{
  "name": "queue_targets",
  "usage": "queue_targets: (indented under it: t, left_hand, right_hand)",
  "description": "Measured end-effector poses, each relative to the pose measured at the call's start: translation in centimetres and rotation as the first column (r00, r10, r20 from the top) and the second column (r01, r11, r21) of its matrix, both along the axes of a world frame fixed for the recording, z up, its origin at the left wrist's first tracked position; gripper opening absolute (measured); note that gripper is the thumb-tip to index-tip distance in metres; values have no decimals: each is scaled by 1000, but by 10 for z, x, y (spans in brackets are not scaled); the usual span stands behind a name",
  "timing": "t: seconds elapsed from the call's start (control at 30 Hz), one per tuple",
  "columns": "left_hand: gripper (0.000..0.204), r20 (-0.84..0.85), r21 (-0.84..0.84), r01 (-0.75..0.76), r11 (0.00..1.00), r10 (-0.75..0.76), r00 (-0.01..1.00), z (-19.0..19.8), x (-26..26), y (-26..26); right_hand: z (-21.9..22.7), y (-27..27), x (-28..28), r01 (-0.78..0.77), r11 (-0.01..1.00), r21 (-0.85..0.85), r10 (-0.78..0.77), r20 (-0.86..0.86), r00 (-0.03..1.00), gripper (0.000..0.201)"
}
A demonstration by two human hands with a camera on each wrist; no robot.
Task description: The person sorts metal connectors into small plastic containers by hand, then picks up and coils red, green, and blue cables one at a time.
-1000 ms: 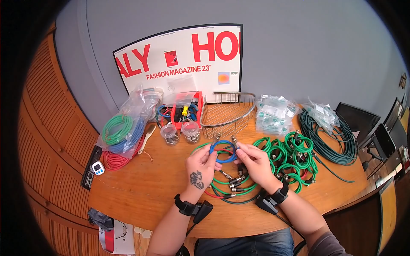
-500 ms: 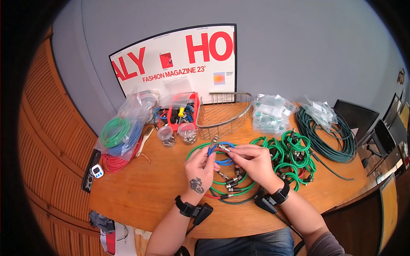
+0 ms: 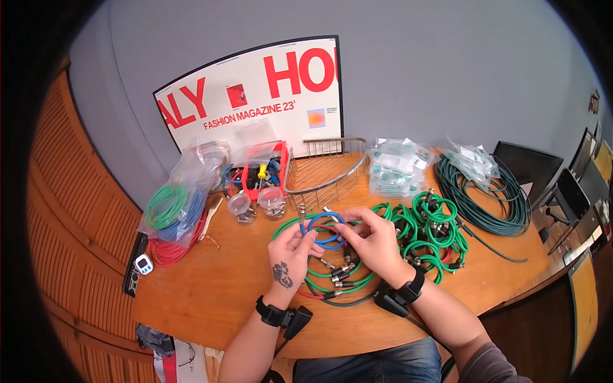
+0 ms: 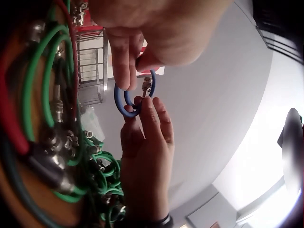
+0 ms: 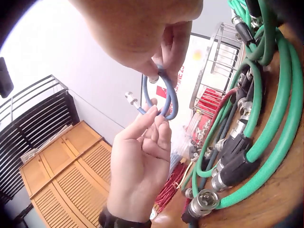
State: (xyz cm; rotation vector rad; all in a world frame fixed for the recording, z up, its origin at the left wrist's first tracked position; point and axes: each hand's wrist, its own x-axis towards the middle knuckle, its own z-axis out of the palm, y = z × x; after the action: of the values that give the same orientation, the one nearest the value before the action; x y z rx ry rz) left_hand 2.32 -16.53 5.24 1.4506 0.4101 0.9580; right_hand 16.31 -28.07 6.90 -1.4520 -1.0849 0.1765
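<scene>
Both hands hold a coiled blue cable (image 3: 329,244) above the table. The left hand (image 3: 288,262) pinches the coil's left side between thumb and fingers, with a metal connector (image 3: 302,209) standing up above its fingertips. On the coil's right side, the right hand (image 3: 375,246) pinches the cable near its other metal end. In the left wrist view the blue loops (image 4: 118,102) hang between the two hands' fingertips. The right wrist view shows one metal connector (image 5: 130,98) sticking out by the left hand (image 5: 140,161). Green cables with connectors (image 3: 343,285) lie beneath the hands.
A pile of coiled green cables (image 3: 440,230) lies at the right, with a dark green coil (image 3: 485,210) beyond. Behind stand a wire basket (image 3: 325,179), a red bin (image 3: 281,153) and lidded tubs (image 3: 240,205). Bagged cables (image 3: 169,207) lie at the left.
The right hand has moved from the connector beside the left fingers to the coil's right side. The blue loops are spread between the hands, and the head view has shifted slightly.
</scene>
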Motion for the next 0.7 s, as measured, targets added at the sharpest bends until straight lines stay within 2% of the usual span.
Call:
queue_targets:
  t: [0.03,0.07,0.13,0.17,0.23,0.3,0.37,0.43,0.5,0.6,0.7]
  left_hand:
    - [28,-2,-64,17,998,-17,1000,2,-2,2]
    - [28,1,-64,9,998,-9,1000,2,-4,5]
    - [29,52,-205,25,978,-15,999,0,-5,10]
    - [29,52,-206,24,978,-13,999,0,-5,12]
    - [26,94,-327,90,941,-62,994,1,-6,16]
    - [25,55,-298,114,948,-102,993,0,-5,16]
    - [25,15,-266,133,955,-134,991,0,-5,16]
    - [23,-38,-204,178,963,-190,981,1,-4,14]
    - [23,-45,-158,172,972,-181,982,0,-4,13]
    - [23,-50,-85,155,984,-159,986,-3,-3,11]
    - [24,-53,-66,135,989,-138,989,-6,-1,11]
  right_hand:
    - [1,1,1,-35,999,-15,35,6,999,50]
    - [3,1,1,-44,999,-16,44,9,999,50]
    - [9,0,1,-244,970,12,243,63,968,68]
    - [8,0,1,-333,943,12,333,-32,942,75]
    - [1,3,4,-357,934,2,357,-25,934,74]
    - [-1,2,6,-382,924,-12,382,-21,924,73]
    - [-1,1,7,-409,911,-58,402,-103,910,66]
    - [-6,3,8,-383,923,-20,375,-161,913,61]
    - [-11,6,12,-365,931,25,358,-261,896,53]
    - [-11,7,13,-407,912,51,402,-313,861,55]
    - [-11,7,10,-438,898,36,432,-263,863,54]
